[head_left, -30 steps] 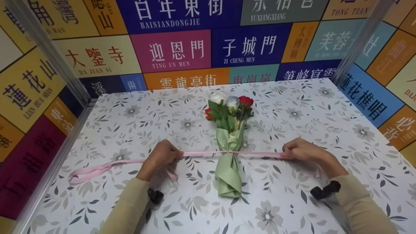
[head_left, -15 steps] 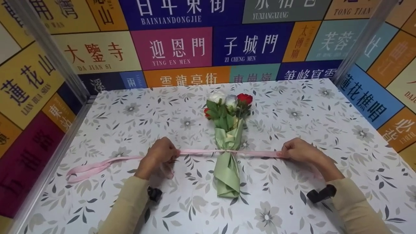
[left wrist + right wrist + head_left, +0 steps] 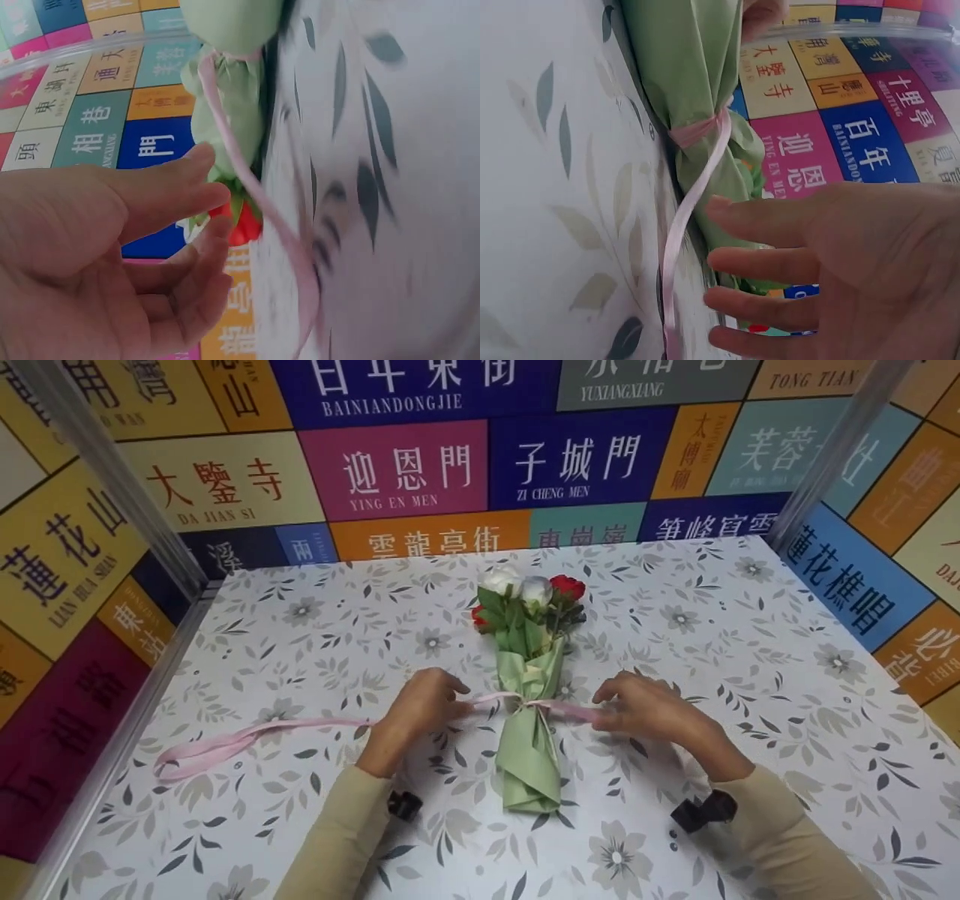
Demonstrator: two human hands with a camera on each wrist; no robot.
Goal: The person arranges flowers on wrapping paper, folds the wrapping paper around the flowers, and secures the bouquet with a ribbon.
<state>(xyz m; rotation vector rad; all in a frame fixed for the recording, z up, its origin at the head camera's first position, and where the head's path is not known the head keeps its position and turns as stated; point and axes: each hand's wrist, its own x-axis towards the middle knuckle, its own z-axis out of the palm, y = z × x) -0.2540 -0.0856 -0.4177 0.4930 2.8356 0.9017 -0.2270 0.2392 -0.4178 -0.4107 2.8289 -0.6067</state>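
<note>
A bouquet of white and red flowers in green wrapping paper lies at the middle of the table. Round its narrow waist runs a pink ribbon, crossed at the front, its ends reaching out to both sides. Left of the bouquet is my left hand; in the left wrist view its fingers are loosely bent, with the ribbon running past them. My right hand hovers on the other side. Its fingers are spread and hold nothing in the right wrist view, the ribbon hanging beside them.
The ribbon's long looped tail lies on the left of the table. A floral-patterned cloth covers the tabletop. Panels with coloured sign blocks stand behind and at both sides.
Both hands have let go of the ribbon they were pulling taut and moved inward toward the bouquet. The ribbon ends now hang slack.
</note>
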